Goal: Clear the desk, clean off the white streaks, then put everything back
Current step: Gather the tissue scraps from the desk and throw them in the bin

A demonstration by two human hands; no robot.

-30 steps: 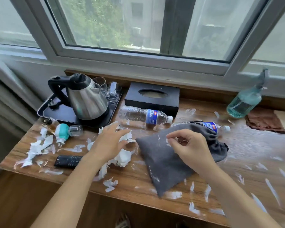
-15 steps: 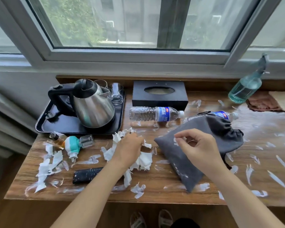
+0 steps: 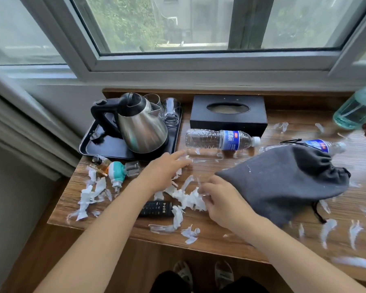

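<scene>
White streaks [image 3: 355,229] and torn white paper scraps [image 3: 188,199] litter the wooden desk [image 3: 209,242]. My left hand [image 3: 165,172] lies over the scraps with fingers stretched toward a lying water bottle [image 3: 220,139]. My right hand [image 3: 222,199] has curled fingers pinching the scrap pile, beside a grey drawstring pouch [image 3: 283,182]. A second bottle [image 3: 317,144] lies partly under the pouch. A black remote [image 3: 156,208] lies between my forearms.
A steel kettle [image 3: 142,127] and two glasses [image 3: 170,111] stand on a black tray [image 3: 106,146] at back left. A black tissue box [image 3: 228,115] sits behind the bottle. A teal plug-in device [image 3: 118,172], amber vial [image 3: 99,163] and spray bottle [image 3: 357,108] are also there.
My right hand left the grey pouch and moved left onto the scrap pile. My left hand loosened its grip on the scraps and stretched its fingers toward the bottle.
</scene>
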